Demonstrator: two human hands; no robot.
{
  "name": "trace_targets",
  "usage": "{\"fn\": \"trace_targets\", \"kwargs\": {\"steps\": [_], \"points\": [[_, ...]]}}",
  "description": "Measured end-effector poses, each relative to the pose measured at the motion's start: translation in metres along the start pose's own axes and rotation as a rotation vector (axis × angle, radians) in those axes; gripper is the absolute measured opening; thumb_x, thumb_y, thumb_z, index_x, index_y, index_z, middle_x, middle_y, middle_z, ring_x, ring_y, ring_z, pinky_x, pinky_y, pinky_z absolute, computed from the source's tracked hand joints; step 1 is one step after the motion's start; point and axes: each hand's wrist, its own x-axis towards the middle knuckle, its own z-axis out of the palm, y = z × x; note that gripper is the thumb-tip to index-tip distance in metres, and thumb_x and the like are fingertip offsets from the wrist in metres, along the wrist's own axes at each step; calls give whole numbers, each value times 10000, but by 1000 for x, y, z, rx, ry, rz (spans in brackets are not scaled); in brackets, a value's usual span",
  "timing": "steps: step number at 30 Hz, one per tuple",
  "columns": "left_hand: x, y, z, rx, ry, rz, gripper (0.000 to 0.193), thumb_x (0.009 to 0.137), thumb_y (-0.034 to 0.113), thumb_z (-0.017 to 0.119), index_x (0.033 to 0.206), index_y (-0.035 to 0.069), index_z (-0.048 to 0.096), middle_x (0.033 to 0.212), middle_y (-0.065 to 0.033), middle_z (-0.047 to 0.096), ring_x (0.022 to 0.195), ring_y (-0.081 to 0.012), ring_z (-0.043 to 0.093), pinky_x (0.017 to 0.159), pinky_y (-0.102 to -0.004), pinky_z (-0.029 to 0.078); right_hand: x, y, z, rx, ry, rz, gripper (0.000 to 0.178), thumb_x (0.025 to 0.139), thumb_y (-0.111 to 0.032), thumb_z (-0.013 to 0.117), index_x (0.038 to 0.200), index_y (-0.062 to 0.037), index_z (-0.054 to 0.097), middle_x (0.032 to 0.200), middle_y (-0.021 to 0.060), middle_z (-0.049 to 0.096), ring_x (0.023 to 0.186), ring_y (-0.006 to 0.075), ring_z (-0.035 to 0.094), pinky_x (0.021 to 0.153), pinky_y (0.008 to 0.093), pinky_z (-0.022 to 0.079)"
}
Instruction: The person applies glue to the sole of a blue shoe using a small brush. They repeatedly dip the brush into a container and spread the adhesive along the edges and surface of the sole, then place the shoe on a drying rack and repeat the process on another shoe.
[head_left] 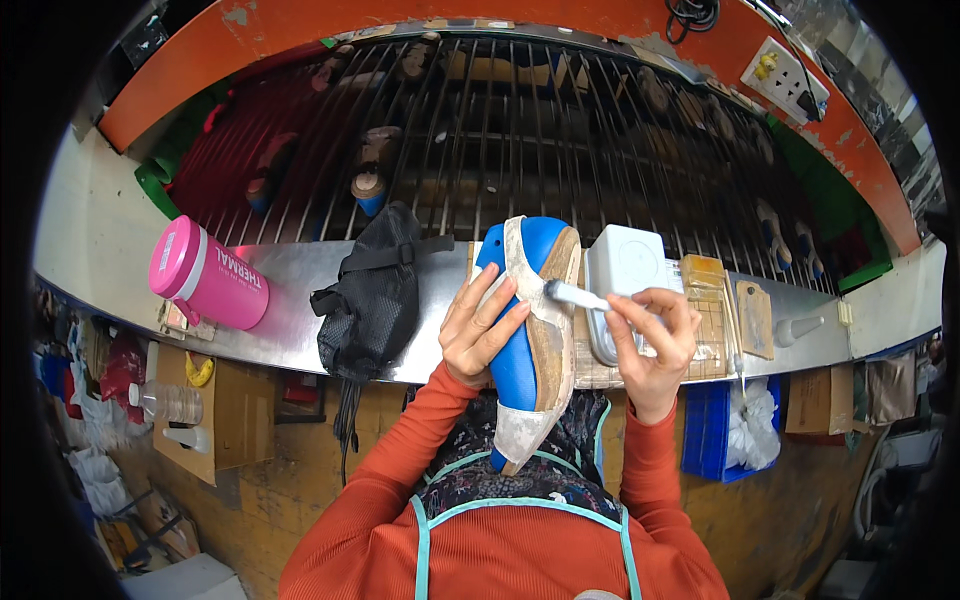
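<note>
A blue shoe last (514, 362) with a wedge sole (553, 355) and pale grey straps is tilted toe-down in front of me, over the bench's near edge. My left hand (478, 325) grips it from the left side, fingers over the blue top by the upper strap (519, 262). Pinched in my right hand (655, 345) is a small brush (580, 297) with a white handle. Its dark tip meets the strap's lower end, near the sole's edge. Just beyond the right hand sits a white lidded container (628, 258).
To the left stand a pink jug (222, 278) and a black mesh bag (375, 300) with a dangling cord. Ahead, a rack of metal rods (480, 150) carries several shoes. A yellowish block (703, 270) lies right of the container; a blue bin (708, 435) is below the bench.
</note>
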Motion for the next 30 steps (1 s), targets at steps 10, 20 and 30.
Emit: {"fn": "trace_targets", "kwargs": {"steps": [10, 20, 30], "points": [[10, 6, -1, -29, -4, 31, 367, 746, 198, 734, 1097, 97, 701, 1182, -163, 665, 1141, -402, 607, 935, -508, 493, 1, 0, -8, 66, -4, 39, 208, 740, -142, 788, 947, -148, 768, 866, 3, 626, 807, 131, 553, 754, 313, 302], [22, 9, -6, -21, -50, 78, 372, 736, 155, 734, 1102, 98, 700, 1189, -146, 664, 1137, -388, 611, 930, -502, 500, -1, 4, -21, 1, -27, -110, 246, 716, -129, 794, 955, -180, 764, 861, -4, 630, 768, 123, 537, 742, 326, 276], [28, 6, -8, -3, -74, 111, 348, 748, 113, 717, 1096, 116, 707, 1182, -128, 670, 1134, -374, 615, 953, -500, 500, 17, 3, -42, -80, -146, -223, 201, 721, -190, 787, 919, -207, 754, 834, -21, 601, 689, 124, 524, 709, 336, 266]]}}
